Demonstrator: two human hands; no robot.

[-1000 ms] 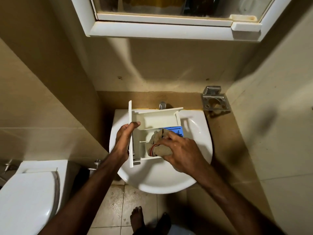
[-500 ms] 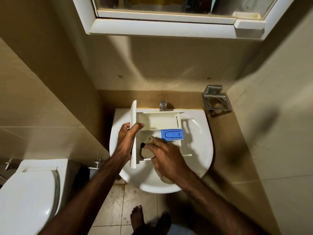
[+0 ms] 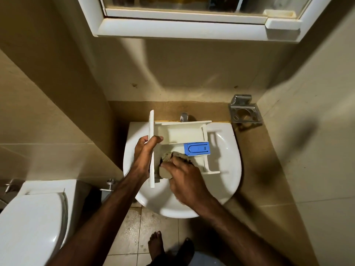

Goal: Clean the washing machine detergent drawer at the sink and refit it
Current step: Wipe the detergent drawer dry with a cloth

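Observation:
The cream detergent drawer [image 3: 183, 134] lies across the white sink [image 3: 222, 187], its front panel standing on edge at the left. A blue insert [image 3: 196, 149] sits in its middle compartment. My left hand [image 3: 144, 154] grips the front panel, thumb over its inner face. My right hand [image 3: 184, 177] presses a beige cloth [image 3: 166, 168] into the near compartment beside the front panel. That compartment's floor is hidden under cloth and fingers.
A metal tap [image 3: 184, 116] stands behind the drawer. A steel wall holder [image 3: 245, 112] is at the right of the sink. A toilet [image 3: 32, 223] is at the lower left, a mirror cabinet [image 3: 192, 27] overhead. My bare feet [image 3: 169, 248] stand on the tiled floor.
My right hand has slid the cloth left and toward me, from beside the blue insert to the compartment's end at the front panel. The blue insert is now fully uncovered.

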